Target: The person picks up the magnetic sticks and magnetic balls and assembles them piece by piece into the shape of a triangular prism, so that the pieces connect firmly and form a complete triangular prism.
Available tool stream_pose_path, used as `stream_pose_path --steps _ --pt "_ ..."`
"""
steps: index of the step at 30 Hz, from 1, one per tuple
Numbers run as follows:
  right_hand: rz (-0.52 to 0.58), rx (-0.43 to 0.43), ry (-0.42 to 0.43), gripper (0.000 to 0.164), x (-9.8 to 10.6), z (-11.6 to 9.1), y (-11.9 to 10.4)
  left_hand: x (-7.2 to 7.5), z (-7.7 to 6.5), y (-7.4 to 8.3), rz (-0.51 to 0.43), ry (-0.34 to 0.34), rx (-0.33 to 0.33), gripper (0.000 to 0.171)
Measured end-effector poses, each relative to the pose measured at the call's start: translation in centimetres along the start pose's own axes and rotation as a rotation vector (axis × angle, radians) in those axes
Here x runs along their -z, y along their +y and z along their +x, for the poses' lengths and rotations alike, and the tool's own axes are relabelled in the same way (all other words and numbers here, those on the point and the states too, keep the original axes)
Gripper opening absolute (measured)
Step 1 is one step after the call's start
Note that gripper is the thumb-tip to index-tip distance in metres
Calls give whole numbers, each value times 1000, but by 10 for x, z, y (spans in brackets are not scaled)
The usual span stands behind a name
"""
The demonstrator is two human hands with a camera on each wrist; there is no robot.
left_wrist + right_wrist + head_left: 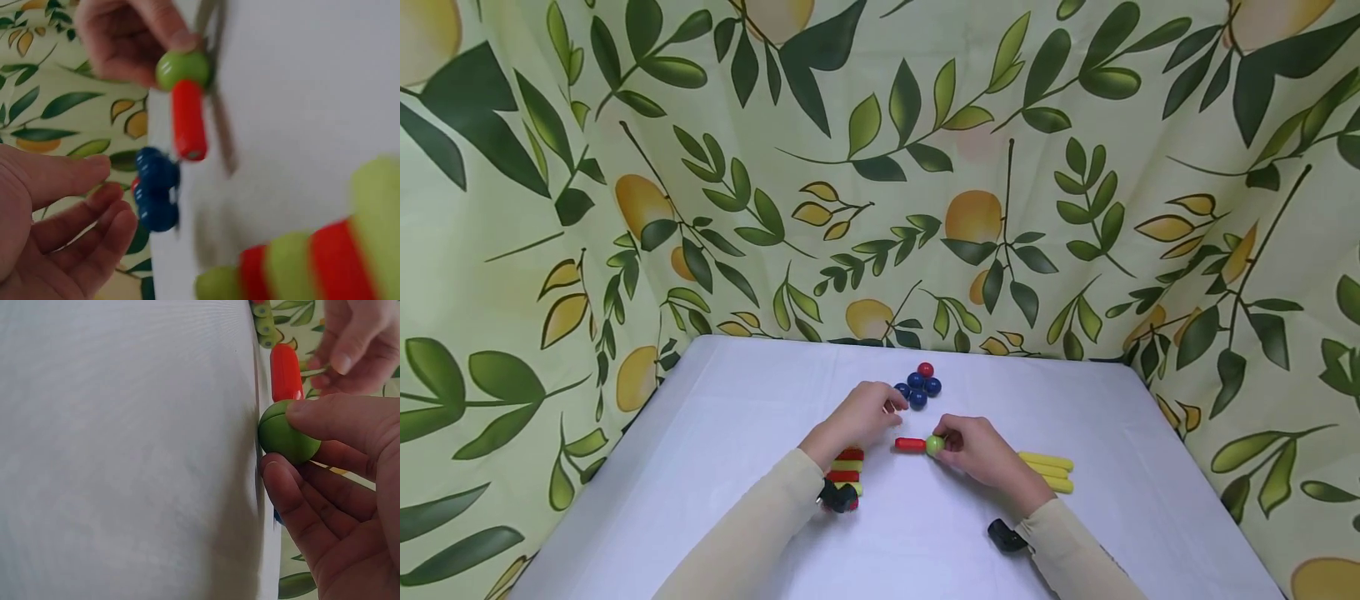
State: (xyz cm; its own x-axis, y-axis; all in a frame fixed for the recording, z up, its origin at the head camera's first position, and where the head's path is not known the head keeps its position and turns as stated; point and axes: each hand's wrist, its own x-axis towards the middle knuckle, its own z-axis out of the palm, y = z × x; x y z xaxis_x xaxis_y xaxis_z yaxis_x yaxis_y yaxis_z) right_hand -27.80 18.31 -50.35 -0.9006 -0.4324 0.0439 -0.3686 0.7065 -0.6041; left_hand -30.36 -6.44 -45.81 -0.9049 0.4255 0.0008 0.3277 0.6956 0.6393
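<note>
My right hand (976, 450) pinches a green ball (284, 434) between thumb and fingers. A short red rod (189, 119) is joined to the ball and points toward my left hand in the head view. The left hand (867, 412) holds nothing; its fingers are loosely bent, a little apart from the rod's free end. Just beyond its fingertips lie several blue balls (917, 400) in a cluster, with one red ball (926, 369) behind them. The left wrist view shows the left fingers (75, 181) with a gap between thumb and fingers.
Red and green rods (845, 477) lie in a row under the left wrist, partly hidden by it. Several yellow rods (1048, 473) lie side by side beyond the right wrist. The white table (722, 392) ends at a patterned curtain (895, 250) behind and on both sides.
</note>
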Motion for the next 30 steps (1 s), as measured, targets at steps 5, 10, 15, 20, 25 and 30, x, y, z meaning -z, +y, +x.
stream_pose_path --steps 5,10,15,20,25,30 --pt "1 -21 -5 22 1 0 1 29 19 -3 23 53 -44 27" --pt "7 -23 -5 22 0 -1 1 35 38 -10 55 43 -72 30" --pt "17 -22 -6 23 0 -1 0 26 50 -18 56 -1 -99 30" --pt "21 -11 -5 22 0 0 -2 17 52 -26 42 -28 -45 29" --pt "22 -17 -2 23 1 0 -4 10 53 -28 44 -34 -5 31" --pt "23 -31 -10 23 0 0 -3 7 55 -28 78 -37 -10 31"
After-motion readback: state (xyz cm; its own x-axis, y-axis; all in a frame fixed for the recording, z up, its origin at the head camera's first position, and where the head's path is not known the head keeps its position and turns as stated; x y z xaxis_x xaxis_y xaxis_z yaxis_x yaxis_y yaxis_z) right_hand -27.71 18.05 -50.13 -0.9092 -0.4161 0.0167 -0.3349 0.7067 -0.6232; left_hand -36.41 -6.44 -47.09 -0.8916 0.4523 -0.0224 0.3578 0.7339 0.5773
